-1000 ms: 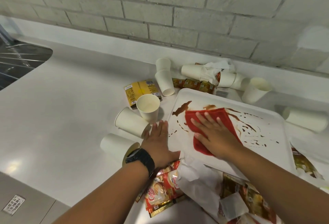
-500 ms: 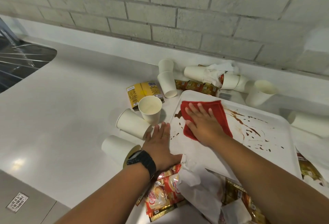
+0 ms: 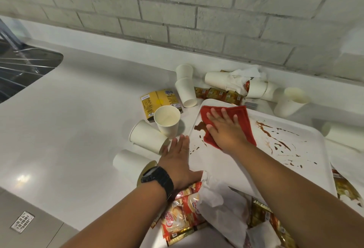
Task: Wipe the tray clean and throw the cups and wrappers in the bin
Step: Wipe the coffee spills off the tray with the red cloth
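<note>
A white tray (image 3: pixel 295 173) lies on the counter, streaked with brown spills. My right hand (image 3: pixel 226 129) presses flat on a red cloth (image 3: pixel 244 118) at the tray's far left corner. My left hand (image 3: pixel 178 161), fingers straight, rests flat against the tray's left edge. White paper cups lie around: an upright cup (image 3: pixel 167 120), two tipped cups (image 3: pixel 146 136) (image 3: pixel 130 161) left of the tray, and several more behind it (image 3: pixel 186 90). Red creamer wrappers (image 3: pixel 183 218) and crumpled tissue (image 3: pixel 222 204) lie at the tray's near edge. No bin is in view.
A yellow packet (image 3: pixel 157 102) lies beside the upright cup. Brown sachets (image 3: pixel 218 93) and tissue (image 3: pixel 242 78) sit by the grey brick wall behind. A steel sink (image 3: pixel 21 70) is at far left. More wrappers (image 3: pixel 346 188) lie right of the tray.
My right hand has pushed the red cloth from the tray's middle up and left into its far left corner, wiping away some brown stain. My left hand stays against the tray edge.
</note>
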`<state>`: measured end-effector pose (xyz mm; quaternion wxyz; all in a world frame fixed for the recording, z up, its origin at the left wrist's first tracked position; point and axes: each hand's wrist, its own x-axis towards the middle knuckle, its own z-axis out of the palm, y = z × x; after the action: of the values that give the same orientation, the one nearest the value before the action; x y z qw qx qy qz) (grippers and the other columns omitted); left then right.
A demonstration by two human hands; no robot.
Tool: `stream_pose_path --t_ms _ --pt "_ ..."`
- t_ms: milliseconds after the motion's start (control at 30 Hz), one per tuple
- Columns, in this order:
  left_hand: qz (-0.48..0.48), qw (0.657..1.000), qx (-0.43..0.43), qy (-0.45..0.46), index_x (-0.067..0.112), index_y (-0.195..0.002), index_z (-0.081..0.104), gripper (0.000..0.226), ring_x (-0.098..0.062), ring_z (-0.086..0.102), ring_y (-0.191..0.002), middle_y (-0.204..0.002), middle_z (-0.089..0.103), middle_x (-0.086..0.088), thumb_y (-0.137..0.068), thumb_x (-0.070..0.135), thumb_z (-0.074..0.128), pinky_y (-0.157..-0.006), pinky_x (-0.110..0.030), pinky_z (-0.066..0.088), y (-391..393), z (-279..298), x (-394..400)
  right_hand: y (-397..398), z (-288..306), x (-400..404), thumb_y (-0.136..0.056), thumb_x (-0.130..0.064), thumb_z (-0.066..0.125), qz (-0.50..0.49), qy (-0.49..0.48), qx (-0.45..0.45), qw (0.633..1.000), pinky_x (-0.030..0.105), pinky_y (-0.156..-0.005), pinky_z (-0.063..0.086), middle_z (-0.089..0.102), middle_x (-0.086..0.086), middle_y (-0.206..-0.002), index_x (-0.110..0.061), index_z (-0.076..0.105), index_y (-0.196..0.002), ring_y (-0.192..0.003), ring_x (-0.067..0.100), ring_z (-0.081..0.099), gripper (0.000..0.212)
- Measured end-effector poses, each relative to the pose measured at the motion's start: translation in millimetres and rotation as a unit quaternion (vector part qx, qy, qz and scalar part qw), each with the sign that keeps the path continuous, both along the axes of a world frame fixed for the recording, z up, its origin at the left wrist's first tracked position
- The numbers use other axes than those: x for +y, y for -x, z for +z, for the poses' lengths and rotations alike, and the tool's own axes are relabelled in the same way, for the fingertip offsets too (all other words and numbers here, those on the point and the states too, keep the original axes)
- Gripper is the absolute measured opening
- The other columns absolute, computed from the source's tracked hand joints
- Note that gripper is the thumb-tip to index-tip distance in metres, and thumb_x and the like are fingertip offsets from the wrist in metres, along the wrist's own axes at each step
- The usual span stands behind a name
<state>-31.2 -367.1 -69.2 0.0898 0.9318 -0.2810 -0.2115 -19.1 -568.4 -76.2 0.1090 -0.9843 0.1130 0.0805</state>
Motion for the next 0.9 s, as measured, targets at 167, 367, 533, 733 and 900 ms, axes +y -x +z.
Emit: stream_pose_path --t_ms 167,367,533,733,900 --pt "-0.001 1.000 -0.005 0.008 0.021 -0.151 -0.014 0.107 -0.021 -0.013 -0.147 -0.160 -0.014 0.000 -0.077 0.071 0.045 -0.120 -0.042 -0.005 0.0 -3.2 1.7 32.8 8.8 7.9 -0.102 -0.046 0.020 0.031 -0.087 -0.009 0.996 0.043 -0.121 -0.006 0.005 -0.016 -0.160 -0.037 0.019 -0.151 -0.147 0.009 -0.009 0.050" --pt "-0.008 1.000 -0.016 0.015 0.020 -0.151 -0.014 0.106 -0.020 -0.012 -0.147 -0.160 -0.014 0.000 -0.078 0.070 0.045 -0.120 -0.042 -0.004 -0.2 -4.5 3.2 26.7 35.4 33.2 -0.100 -0.051 0.022 -0.090 -0.243 -0.027 0.966 0.052 -0.118 0.005 0.010 -0.009 -0.161 -0.040 0.020 -0.149 -0.149 0.025 0.003 0.050" --pt "-0.003 1.000 -0.019 0.009 0.021 -0.150 -0.016 0.105 -0.020 -0.013 -0.147 -0.160 -0.015 0.000 -0.079 0.068 0.046 -0.120 -0.041 -0.006 0.4 -5.7 2.4 10.7 0.2 46.6 -0.097 -0.058 0.015 -0.011 -0.047 0.003 0.999 0.050 -0.118 -0.011 -0.007 -0.006 -0.162 -0.030 0.005 -0.153 -0.148 0.019 -0.012 0.064" --pt "-0.001 1.000 -0.016 0.004 0.022 -0.150 -0.016 0.104 -0.020 -0.014 -0.147 -0.160 -0.017 0.000 -0.080 0.068 0.045 -0.120 -0.040 -0.007 0.4 -6.7 1.8 13.2 -9.2 50.1 -0.098 -0.057 0.013 0.015 0.033 -0.008 0.999 0.051 -0.118 -0.010 -0.007 -0.008 -0.161 -0.028 0.001 -0.153 -0.148 0.020 -0.013 0.064" --pt "0.001 1.000 0.002 0.013 0.022 -0.150 -0.017 0.105 -0.019 -0.015 -0.147 -0.159 -0.016 0.000 -0.080 0.070 0.046 -0.120 -0.040 -0.006 1.2 -2.4 2.7 32.0 -1.1 36.0 -0.102 -0.044 0.018 0.117 0.004 -0.001 0.993 0.046 -0.119 -0.011 -0.002 -0.017 -0.159 -0.036 0.007 -0.152 -0.148 0.011 -0.010 0.052"
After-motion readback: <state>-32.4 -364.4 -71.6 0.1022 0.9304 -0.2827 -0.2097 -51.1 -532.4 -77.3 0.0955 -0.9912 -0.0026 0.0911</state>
